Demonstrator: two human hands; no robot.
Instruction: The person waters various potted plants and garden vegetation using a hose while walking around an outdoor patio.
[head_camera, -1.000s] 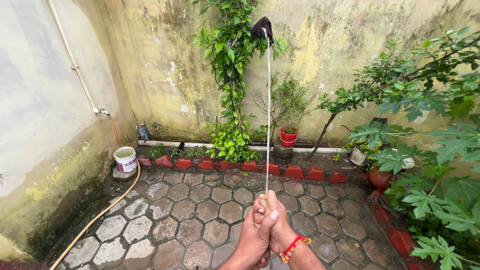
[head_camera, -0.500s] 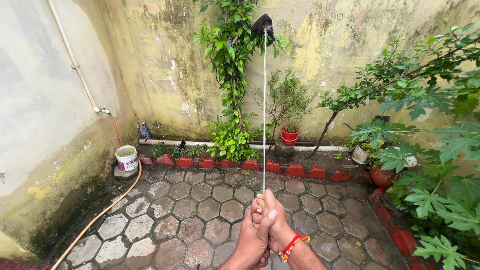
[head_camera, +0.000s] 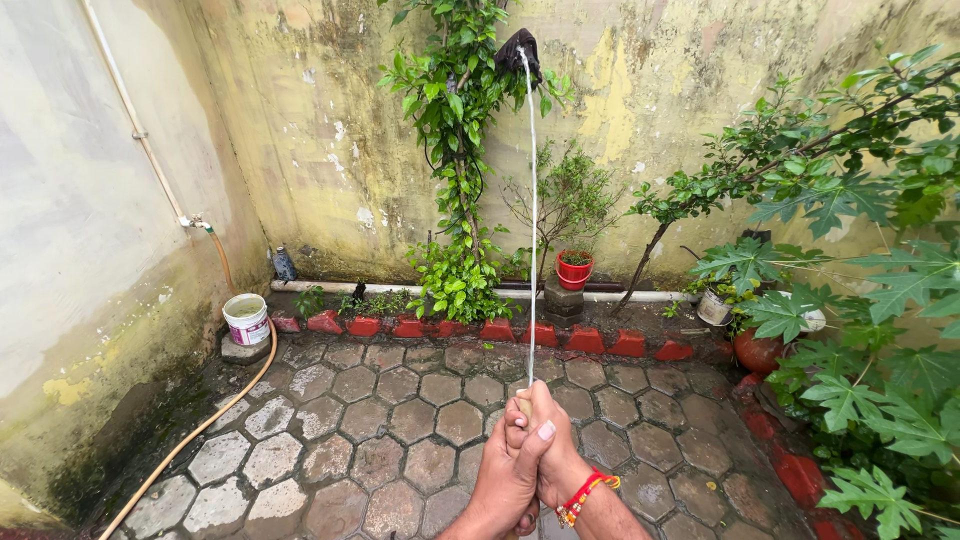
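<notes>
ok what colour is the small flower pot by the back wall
Red, with a plant in it: the small flower pot shows best, and only, in the head view.

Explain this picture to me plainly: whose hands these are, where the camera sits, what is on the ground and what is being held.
The camera is worn on a person's head and looks down and ahead, so the two bare hands at the bottom are that person's own. The left hand and right hand, which wears a red wrist thread, are clasped together around the lower end of a thin whitish cord. The cord runs up to a dark cloth bundle high on the stained wall. The ground is wet hexagonal paving. On it lie an orange hose and a white bucket, with red bricks edging potted plants, including a red pot.
</notes>
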